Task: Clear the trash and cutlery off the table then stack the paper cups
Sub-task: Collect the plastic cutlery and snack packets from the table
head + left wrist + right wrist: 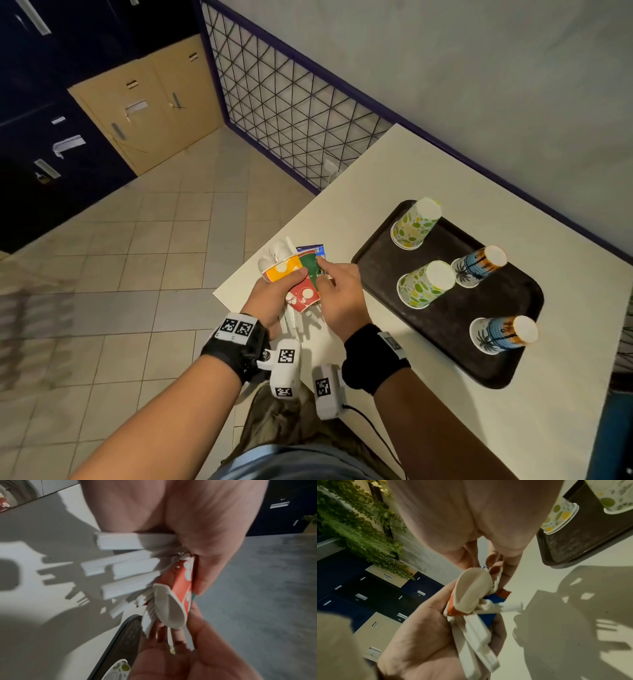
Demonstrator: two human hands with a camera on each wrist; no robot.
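Note:
Over the table's near left corner, my left hand [274, 294] grips a bundle: white plastic cutlery [277, 255] and flattened colourful wrappers [303, 294], red, yellow and green. The right hand [337, 287] pinches the same bundle from the right side. In the left wrist view the cutlery handles [123, 566] fan out and a red wrapper [181, 584] sits against my thumb. The right wrist view has a white spoon bowl [471, 592] and a blue wrapper [493, 599] in the bundle. Several paper cups stand upside down on a dark tray [387, 263], among them a green-leaf cup [416, 222] and a palm-print cup [479, 265].
The white table [376, 178] runs along a grey wall with a purple metal lattice [291, 102] at its far end. Tiled floor [154, 240] lies to the left, with dark and tan lockers [144, 106] beyond. The tray fills the table's right half.

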